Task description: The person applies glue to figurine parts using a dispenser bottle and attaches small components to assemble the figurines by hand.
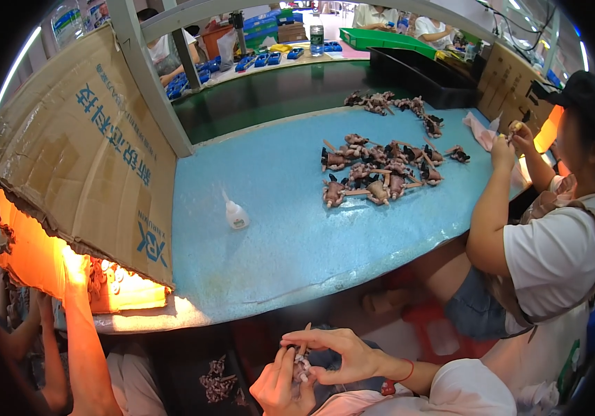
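Observation:
Close to my body, below the table's front edge, my left hand and my right hand are both closed around a small figurine. Its pale, mottled body shows between my fingers, and a thin tan piece sticks up above them. My fingers cover much of it. A red cord circles my right wrist. Left of my hands, several similar figurine parts lie in a dark bin. On the blue tabletop stands a small white squeeze bottle with a thin nozzle.
Figurines with dark and tan parts are heaped on the table's right half. A co-worker at right handles a small piece. Another person's arm reaches under a cardboard sheet at left. A black tray stands behind.

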Action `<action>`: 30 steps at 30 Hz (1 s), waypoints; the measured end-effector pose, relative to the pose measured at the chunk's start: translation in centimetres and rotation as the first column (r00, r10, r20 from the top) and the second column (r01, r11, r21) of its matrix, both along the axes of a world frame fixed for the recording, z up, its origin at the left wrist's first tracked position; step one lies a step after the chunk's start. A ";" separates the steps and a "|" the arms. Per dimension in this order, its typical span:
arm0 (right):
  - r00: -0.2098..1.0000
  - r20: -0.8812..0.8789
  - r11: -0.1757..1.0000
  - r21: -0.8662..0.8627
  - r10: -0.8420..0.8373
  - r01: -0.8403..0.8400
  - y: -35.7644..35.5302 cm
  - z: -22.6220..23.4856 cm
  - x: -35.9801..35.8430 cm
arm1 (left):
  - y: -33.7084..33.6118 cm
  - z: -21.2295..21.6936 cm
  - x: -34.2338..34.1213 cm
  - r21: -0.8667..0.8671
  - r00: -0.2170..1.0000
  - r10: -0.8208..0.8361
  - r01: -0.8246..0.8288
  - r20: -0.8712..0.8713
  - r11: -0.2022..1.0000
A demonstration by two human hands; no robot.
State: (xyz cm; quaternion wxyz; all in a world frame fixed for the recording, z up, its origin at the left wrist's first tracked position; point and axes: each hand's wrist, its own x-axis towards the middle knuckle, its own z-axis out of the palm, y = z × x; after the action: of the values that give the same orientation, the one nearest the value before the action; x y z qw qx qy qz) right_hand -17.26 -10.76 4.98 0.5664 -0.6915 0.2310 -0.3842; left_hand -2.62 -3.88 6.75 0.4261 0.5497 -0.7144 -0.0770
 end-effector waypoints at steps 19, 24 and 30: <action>0.999 0.034 0.992 0.121 -0.035 0.030 0.9 0.4 1.1 | 0.4 -1.2 1.1 -0.011 0.996 0.056 -0.057 -0.070 0.998; 0.999 0.045 0.989 0.149 -0.022 0.015 1.0 0.7 1.8 | 0.7 -1.5 1.4 -0.026 0.992 0.085 -0.088 -0.094 0.996; 0.997 0.070 0.985 0.171 -0.029 0.017 1.1 0.5 2.0 | 0.6 -1.7 1.4 -0.051 0.989 0.099 -0.105 -0.110 0.993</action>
State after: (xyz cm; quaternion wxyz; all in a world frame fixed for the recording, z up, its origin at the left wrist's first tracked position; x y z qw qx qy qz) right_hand -15.26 -9.69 5.50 0.6268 -0.6236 0.2503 -0.3944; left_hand -1.25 -3.23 5.05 0.4825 0.5683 -0.6634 -0.0645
